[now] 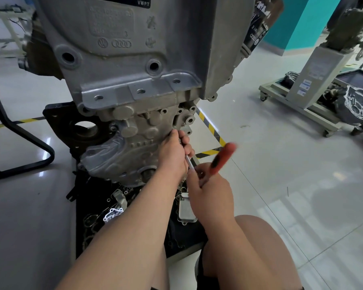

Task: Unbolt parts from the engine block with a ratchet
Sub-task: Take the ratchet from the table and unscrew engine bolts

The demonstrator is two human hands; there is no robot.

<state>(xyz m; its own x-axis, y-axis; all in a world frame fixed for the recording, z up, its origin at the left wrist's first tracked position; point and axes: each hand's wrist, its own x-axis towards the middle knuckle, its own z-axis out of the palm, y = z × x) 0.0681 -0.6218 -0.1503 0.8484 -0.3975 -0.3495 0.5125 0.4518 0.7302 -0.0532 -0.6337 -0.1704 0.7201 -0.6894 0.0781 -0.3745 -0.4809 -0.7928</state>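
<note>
A glossy tiled workshop floor (281, 164) marked with yellow-and-black tape (213, 130), and a grey engine block (134, 80) standing upright in front of a person.

The left hand (173, 152) is against the lower right side of the block, its fingers (184, 140) curled round the top of a thin metal shaft (189, 162) where it meets the casting. The shaft slants down to the ratchet (222, 158), whose orange handle is blurred and points up to the right. The right hand (211, 193) grips the ratchet at its lower end, fingers clenched round it, just below the left hand. Loose parts lie on a black mat (96, 206) under the block, among them a small metal cover (186, 210). A wheeled stand (302, 109) sits well apart at the right.
</note>
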